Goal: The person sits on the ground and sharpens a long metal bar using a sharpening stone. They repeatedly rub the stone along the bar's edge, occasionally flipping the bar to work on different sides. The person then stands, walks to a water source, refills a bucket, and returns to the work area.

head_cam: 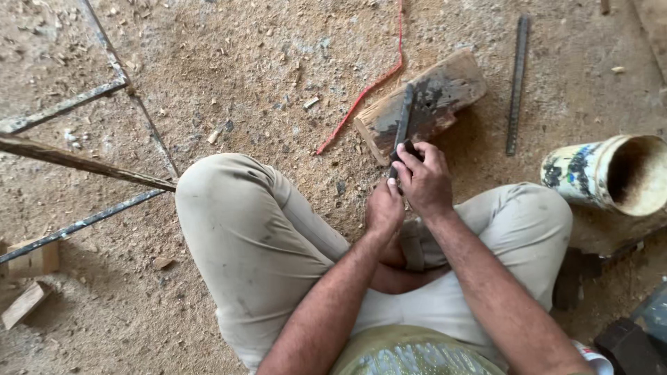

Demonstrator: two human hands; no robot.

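Metal bar (404, 118) rests on wood block (445, 97), gripped by both hands: left hand (384, 207), right hand (425, 179).

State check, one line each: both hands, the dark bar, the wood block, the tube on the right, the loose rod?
left hand: closed on the dark bar's near end
right hand: gripping the same end
dark bar: flat on the wood block
wood block: on the floor, scuffed, dark-stained
tube: on its side, mouth open
loose rod: flat on the floor, untouched
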